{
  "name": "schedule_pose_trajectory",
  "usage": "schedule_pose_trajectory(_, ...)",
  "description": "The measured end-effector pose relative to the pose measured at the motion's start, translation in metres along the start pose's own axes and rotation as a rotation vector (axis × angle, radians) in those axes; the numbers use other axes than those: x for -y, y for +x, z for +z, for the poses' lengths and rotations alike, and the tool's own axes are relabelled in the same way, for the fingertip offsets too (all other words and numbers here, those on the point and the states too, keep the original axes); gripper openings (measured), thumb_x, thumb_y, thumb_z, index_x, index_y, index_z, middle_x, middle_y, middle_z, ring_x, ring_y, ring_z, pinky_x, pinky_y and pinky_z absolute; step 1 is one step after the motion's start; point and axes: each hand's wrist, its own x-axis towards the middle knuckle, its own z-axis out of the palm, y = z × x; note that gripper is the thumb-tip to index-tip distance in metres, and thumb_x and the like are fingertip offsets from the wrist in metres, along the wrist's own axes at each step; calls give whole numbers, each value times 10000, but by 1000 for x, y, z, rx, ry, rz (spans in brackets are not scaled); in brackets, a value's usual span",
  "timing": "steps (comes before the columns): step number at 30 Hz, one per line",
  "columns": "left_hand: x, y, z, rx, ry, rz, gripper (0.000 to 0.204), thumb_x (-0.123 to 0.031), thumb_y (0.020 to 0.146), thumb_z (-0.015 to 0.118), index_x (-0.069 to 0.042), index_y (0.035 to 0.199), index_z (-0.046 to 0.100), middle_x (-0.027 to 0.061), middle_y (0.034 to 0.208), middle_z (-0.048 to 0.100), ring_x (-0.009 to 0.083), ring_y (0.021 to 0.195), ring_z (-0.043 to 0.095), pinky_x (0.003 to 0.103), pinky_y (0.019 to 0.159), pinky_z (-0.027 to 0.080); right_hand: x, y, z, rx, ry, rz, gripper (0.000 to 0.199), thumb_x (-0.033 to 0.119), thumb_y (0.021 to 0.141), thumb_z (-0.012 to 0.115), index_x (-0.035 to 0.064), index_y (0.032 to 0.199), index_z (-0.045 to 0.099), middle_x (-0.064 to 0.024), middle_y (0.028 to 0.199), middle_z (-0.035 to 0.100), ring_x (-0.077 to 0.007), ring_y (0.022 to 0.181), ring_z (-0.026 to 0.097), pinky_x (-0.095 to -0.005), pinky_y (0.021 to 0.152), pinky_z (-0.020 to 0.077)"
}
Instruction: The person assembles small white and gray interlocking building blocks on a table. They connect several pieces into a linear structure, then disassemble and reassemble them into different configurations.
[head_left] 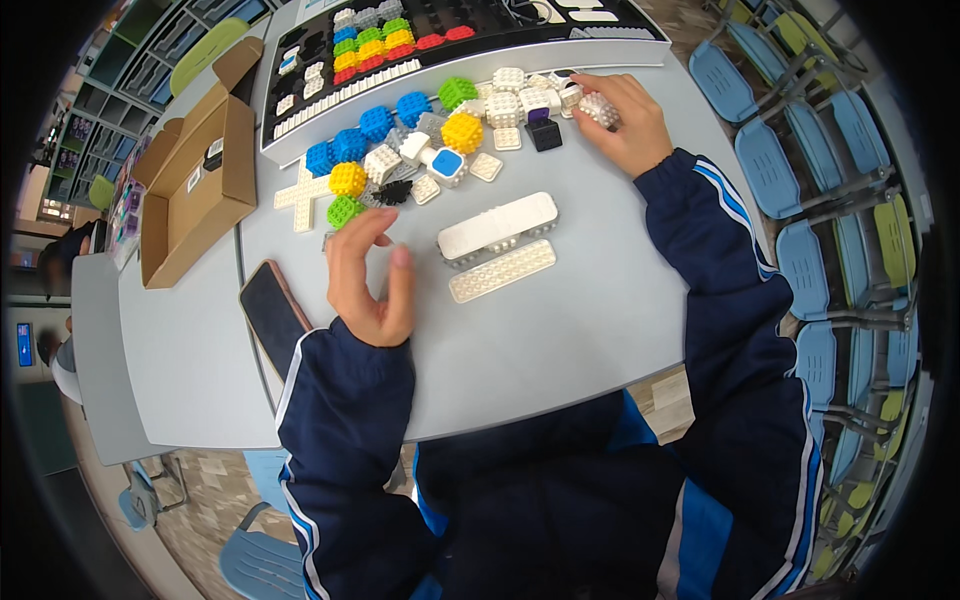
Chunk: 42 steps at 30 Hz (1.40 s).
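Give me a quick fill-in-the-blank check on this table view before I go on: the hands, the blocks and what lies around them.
1. The right hand rests on a ____ studded cube at the far end of the pile.
2. The dark phone lies flat beside the ____ hand.
3. The open cardboard box sits at the table's ____ side.
4. The two long white bars lie ____ the two hands.

Missing words: white; left; left; between

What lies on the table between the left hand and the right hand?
In the head view, two long white studded plates lie between the left hand and right hand; small white blocks sit farther back.
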Motion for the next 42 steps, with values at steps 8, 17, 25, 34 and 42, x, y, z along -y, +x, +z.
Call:
schedule_pose_trajectory(8,-2,4,3,234,1,-131,943,-309,641,965,-61,1424,502,159,1409,505,275,1063,559,357,818,474,26,10,-4,-184,46,-120,470,62,775,844,53,1224,705,-142,1189,673,-304,1057,662,-356,900,551)
schedule_pose_trajectory(17,-10,3,1,447,162,-296,1092,-410,514,1004,-117,1436,497,130,1435,477,329,1164,529,413,952,413,67,3,-11,-141,166,-189,499,15,717,892,25,1178,700,-166,1227,649,-279,1074,674,-343,894,564)
schedule_pose_trajectory(25,-15,-2,3,459,111,-269,1129,-418,514,1009,-89,1456,482,150,1465,458,336,1213,511,426,979,417,66,2,-11,41,203,-191,440,70,748,878,7,1150,712,-158,1136,703,-307,1029,676,-353,891,545)
schedule_pose_trajectory(34,-10,-3,0,476,77,-197,1217,-510,485,994,-66,1483,457,169,1475,450,340,1254,508,427,998,433,53,-5,-2,333,435,-54,376,75,894,727,-4,1258,672,-163,1217,692,-333,1129,625,-395,981,494)
schedule_pose_trajectory(42,-11,-1,1,487,72,-149,1257,-531,474,990,-51,1499,444,170,1473,464,319,1249,510,409,988,444,52,-5,-1,376,375,-152,383,75,905,707,42,1285,669,-147,1293,662,-336,1180,595,-410,1016,468)
